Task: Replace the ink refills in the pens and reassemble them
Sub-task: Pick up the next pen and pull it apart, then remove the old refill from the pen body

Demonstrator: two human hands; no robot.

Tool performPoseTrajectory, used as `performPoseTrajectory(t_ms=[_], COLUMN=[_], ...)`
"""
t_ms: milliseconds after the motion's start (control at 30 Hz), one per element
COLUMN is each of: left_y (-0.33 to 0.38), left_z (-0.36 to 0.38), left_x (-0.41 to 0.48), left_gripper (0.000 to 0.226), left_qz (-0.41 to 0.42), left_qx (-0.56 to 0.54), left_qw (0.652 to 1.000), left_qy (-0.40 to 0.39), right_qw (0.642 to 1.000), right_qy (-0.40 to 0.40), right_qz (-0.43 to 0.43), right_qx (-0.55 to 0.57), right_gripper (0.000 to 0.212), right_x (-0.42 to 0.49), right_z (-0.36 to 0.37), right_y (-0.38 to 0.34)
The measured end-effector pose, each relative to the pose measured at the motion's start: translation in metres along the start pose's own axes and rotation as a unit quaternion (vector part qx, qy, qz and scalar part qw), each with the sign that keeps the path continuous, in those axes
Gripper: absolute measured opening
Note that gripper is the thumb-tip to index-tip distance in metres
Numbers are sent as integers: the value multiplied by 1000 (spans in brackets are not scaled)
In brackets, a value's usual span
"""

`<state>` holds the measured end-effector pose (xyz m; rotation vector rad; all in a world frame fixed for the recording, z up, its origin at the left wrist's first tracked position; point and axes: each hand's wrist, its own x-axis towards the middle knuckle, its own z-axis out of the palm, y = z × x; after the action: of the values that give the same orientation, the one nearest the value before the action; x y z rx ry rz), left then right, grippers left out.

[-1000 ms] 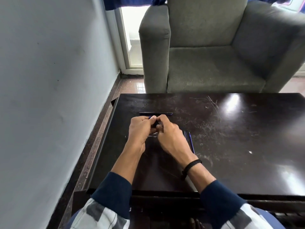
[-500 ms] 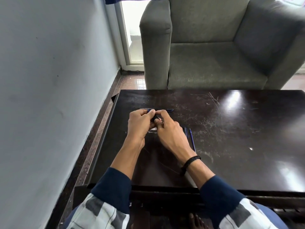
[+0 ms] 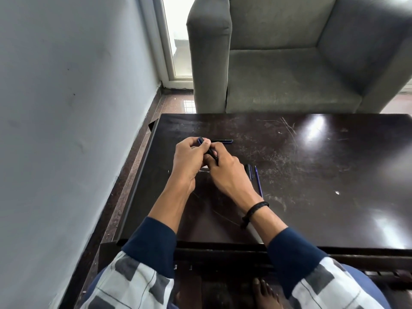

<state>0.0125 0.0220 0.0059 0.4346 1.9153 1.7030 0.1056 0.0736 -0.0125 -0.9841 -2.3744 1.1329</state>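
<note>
Both hands meet over the left part of a dark table (image 3: 289, 175). My left hand (image 3: 189, 159) pinches the upper end of a dark blue pen (image 3: 206, 147), which slants down to the right. My right hand (image 3: 225, 172) grips the pen's lower end, with its fingers curled round it. Behind the hands lies another dark pen (image 3: 223, 141), flat and crosswise. To the right of my right hand lie a black pen part (image 3: 248, 170) and a thin blue refill (image 3: 258, 182), side by side. Something small and pale shows under the hands; I cannot tell what it is.
A grey wall (image 3: 66, 130) runs close along the table's left side. A grey armchair (image 3: 289, 63) stands just behind the table's far edge. The table's surface is scratched and glossy. A bare foot (image 3: 265, 293) shows below the near edge.
The pen between my hands has tilted, and its upper end now sticks out above my left fingers. Both hands stay in the same spot.
</note>
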Motion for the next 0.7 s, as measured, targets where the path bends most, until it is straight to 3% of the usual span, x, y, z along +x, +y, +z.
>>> performPoseTrajectory(t_ms=[200,333,400,500,567,633,700], left_y=[6,12,11,8,4,-1,-7], left_z=[-8,-21,-30,-31,-22,-9,0], left_x=[5,13,21,23,17,8,2], left_gripper=[9,13,11,13,21,25,29], left_qz=[-1,24,59,72,57,60,68], left_qx=[-46,-72,4,192,318,450,514], left_qw=[998,994,995,979,945,888,851], left_qy=[33,81,83,-4,-49,-73,-91], right_qw=[1000,999,997,990,980,972,969], right_qy=[-13,-29,-10,33,53,77,97], right_qz=[-5,41,73,95,102,109,110], right_qx=[-6,-16,1,95,159,195,199], right_gripper=[37,33,28,15,7,6,6], right_x=[1,8,14,21,25,26,26], right_z=[-3,-9,-14,-23,-27,-31,-30], right_y=[-1,4,8,13,17,18,18])
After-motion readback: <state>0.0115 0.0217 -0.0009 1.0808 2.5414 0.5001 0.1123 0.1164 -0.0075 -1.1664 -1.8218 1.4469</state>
